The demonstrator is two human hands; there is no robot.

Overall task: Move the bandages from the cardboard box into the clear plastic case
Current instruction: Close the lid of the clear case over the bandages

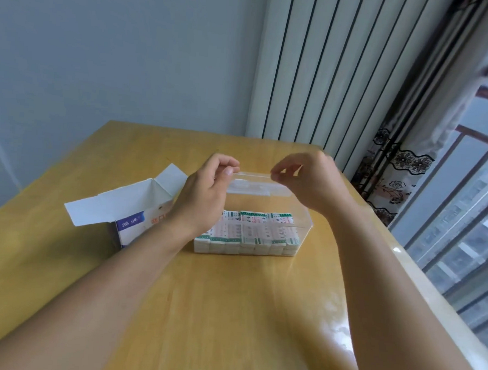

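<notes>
Your left hand (205,194) and right hand (308,183) each pinch one end of the clear lid (251,182), thumb against fingertips. The lid is raised above the clear plastic case (301,217), and its long axis runs left to right, parallel to the case's long side. The case stands near the middle of the desk (229,312) with the bandages (248,231) packed in rows inside. The lid's opening lies directly below both hands (neither is nearer). Lower it level to close. The cardboard box (138,207) stands open just beside the case, toward the left edge; whether it is emptied cannot be seen.
</notes>
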